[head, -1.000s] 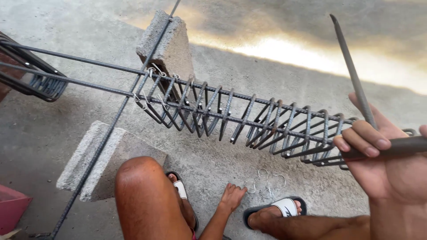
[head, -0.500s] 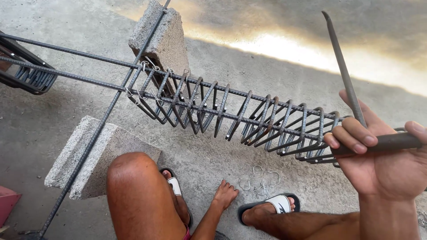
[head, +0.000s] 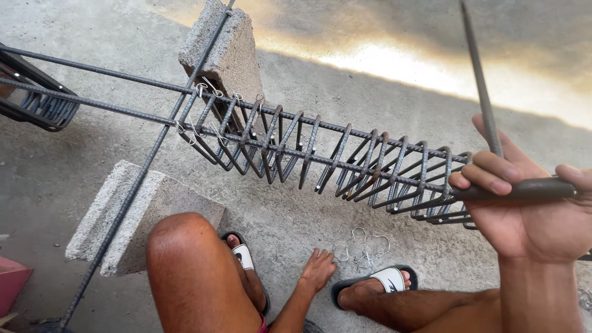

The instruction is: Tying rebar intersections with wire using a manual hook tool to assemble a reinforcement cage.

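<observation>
Over at the far left a bundle of bent steel loops (head: 37, 105) is lying on the floor. Two long bars (head: 111, 74) are running from it across the grey concrete blocks (head: 225, 52) into the row of stirrups (head: 345, 157), which is sitting where it sat a second ago. A few bright wire ties are already hanging on its left end.

Below the bare knee (head: 185, 246), the left hand (head: 317, 270) is staying low on the concrete with its fingers spread. It is now resting just beside the loose wire hooks (head: 365, 250), between the two sandals. I cannot quite tell from here whether a fingertip is touching one, but nothing is pinched yet.

The right hand (head: 530, 213) is keeping its fist wrapped round a dark bar (head: 524, 188) at the right end of the stirrups, with a thin rod (head: 481, 92) sticking up past the fingers. Very little is shifting, then. The head is dipping a touch, so the hooks are coming into plain sight (they were barely showing before), and the right hand is holding that end steady.
</observation>
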